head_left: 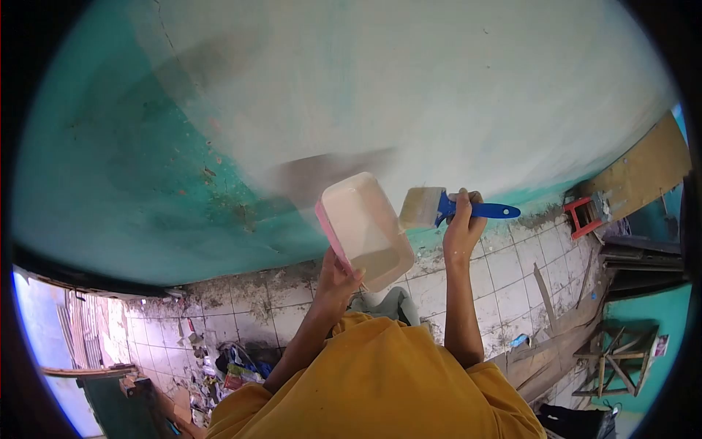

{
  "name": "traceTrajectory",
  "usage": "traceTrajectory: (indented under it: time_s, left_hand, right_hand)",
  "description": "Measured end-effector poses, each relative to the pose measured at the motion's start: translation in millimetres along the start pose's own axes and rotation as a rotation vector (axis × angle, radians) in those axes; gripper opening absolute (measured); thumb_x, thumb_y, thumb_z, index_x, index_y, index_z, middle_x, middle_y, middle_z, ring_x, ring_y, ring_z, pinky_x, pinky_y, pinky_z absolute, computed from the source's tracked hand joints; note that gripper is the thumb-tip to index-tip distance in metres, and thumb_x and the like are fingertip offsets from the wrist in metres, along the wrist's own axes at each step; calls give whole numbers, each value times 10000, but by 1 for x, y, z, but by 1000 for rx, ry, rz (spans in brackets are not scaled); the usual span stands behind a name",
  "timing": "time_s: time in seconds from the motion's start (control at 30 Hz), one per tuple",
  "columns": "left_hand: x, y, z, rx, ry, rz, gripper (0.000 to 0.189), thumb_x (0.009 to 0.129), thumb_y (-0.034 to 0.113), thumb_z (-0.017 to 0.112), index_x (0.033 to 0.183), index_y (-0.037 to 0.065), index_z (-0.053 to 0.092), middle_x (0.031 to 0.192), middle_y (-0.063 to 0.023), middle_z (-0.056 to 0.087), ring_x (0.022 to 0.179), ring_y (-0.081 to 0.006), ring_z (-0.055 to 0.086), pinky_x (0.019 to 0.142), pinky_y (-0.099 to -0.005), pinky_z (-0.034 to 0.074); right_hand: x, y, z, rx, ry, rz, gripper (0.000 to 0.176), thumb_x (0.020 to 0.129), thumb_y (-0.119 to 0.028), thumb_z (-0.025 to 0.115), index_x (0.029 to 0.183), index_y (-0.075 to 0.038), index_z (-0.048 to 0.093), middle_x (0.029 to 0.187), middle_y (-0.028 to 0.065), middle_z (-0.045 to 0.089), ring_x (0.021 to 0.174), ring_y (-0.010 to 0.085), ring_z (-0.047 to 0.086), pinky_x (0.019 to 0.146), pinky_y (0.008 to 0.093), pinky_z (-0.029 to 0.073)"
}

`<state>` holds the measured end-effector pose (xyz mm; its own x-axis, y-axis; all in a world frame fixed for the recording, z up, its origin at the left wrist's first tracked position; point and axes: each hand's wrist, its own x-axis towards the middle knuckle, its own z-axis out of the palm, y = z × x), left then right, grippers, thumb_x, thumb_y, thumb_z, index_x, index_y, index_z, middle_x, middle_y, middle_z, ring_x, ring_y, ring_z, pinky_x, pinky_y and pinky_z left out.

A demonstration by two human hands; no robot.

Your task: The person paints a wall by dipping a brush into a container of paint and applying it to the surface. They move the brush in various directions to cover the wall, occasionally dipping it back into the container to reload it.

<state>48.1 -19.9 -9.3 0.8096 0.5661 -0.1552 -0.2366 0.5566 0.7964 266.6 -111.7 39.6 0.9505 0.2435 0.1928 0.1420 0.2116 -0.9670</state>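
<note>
head view: the left hand (pixel 338 272) reaches up with its grip clamped on the near edge of a pale plastic tub (pixel 365 227) with a pink rim. the thumb lies along the rim and the fingers are hidden behind it. the tub is tilted so its open inside faces the camera, and a pale liquid sits in its lower corner. just right of the tub, the right hand (pixel 461 219) has its grip closed around the blue handle of a wide paintbrush (pixel 439 207). the pale bristles point towards the tub and touch or nearly touch its right edge; which of the two cannot be told.

behind the tub stands a wall (pixel 409 88), whitish above and to the right of it, teal with scuffed patches to the left. below the tub is a grimy tiled floor (pixel 504 267). far right of the tub, by the wall's foot, is a small red stool (pixel 585 214) beside a leaning brown board (pixel 643 172). lower right of the tub lie wooden planks (pixel 548 344) and a wooden stool (pixel 618 358). lower left of it is a heap of litter (pixel 227 373). directly beneath it is the person's yellow shirt (pixel 380 380).
</note>
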Motion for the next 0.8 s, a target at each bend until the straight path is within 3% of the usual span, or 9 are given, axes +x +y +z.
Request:
traceTrajectory:
  time_s: [0.17, 0.2, 0.23, 0.3, 0.33, 0.43, 0.57, 0.7, 0.8]
  left_hand:
    - [0, 6, -10, -20, 21, -38, 815, 882, 128, 687, 1509, 34, 175, 1435, -150, 366, 1386, -273, 337, 1145, -445, 279]
    - [0, 8, -11, -16, 14, -43, 815, 882, 128, 687, 1509, 34, 175, 1435, -150, 366, 1386, -273, 337, 1145, -445, 279]
    - [2, 10, -11, -35, 8, -45, 818, 877, 134, 695, 1507, 38, 181, 1429, -147, 373, 1377, -278, 352, 1138, -447, 299]
    - [4, 14, -10, -46, 1, -54, 822, 873, 141, 702, 1505, 42, 187, 1424, -144, 380, 1369, -283, 368, 1132, -448, 320]
    - [5, 15, -9, -34, -2, -52, 827, 867, 153, 710, 1502, 45, 192, 1420, -144, 387, 1356, -288, 391, 1115, -454, 352]
    - [7, 19, -4, -34, 2, -52, 840, 855, 178, 727, 1498, 51, 202, 1416, -143, 398, 1334, -294, 431, 1085, -466, 404]
    - [14, 14, -11, -37, 8, -73, 855, 843, 203, 742, 1496, 62, 209, 1423, -141, 402, 1331, -291, 445, 1057, -470, 438]
    - [16, 12, -15, -4, 19, -84, 855, 841, 203, 744, 1495, 62, 212, 1424, -140, 405, 1327, -283, 449, 1039, -464, 457]
    - [14, 16, -18, 14, 62, -108, 855, 840, 203, 741, 1496, 61, 212, 1431, -140, 405, 1328, -284, 451, 1032, -460, 463]
  right_hand:
    - [38, 9, 9, 121, 194, -129, 302, 1004, -302, 556, 826, -58, 563, 673, -41, 452, 598, 39, 392, 540, 216, 285]
    - [46, 5, 8, 175, 163, -92, 346, 1011, -354, 544, 944, -23, 620, 703, -20, 506, 604, 43, 422, 542, 215, 311]
    - [54, -2, 12, 177, 171, -97, 346, 1011, -354, 544, 944, -23, 620, 703, -20, 506, 604, 43, 422, 542, 215, 311]
    - [67, -13, 23, 187, 124, -122, 422, 1020, -391, 520, 1101, 3, 649, 751, 11, 573, 590, 54, 424, 542, 222, 334]
    - [77, 0, 29, 222, 134, -210, 428, 1016, -368, 535, 1167, 15, 655, 817, 53, 643, 587, 73, 469, 551, 228, 386]
    - [80, 35, 42, 130, 126, -204, 400, 1013, -319, 546, 1179, 32, 646, 873, 79, 669, 612, 94, 525, 582, 240, 442]
    - [54, 123, 37, 97, 153, -98, 421, 1027, -274, 512, 1275, 58, 586, 924, 90, 673, 703, 111, 586, 638, 256, 480]
    - [39, 161, 26, 13, 151, 31, 389, 1029, -277, 505, 1228, 40, 608, 903, 78, 667, 778, 112, 592, 708, 269, 487]
    - [73, 88, 40, -134, 106, -61, 368, 1022, -283, 522, 1145, 40, 646, 878, 84, 679, 800, 132, 619, 741, 285, 500]
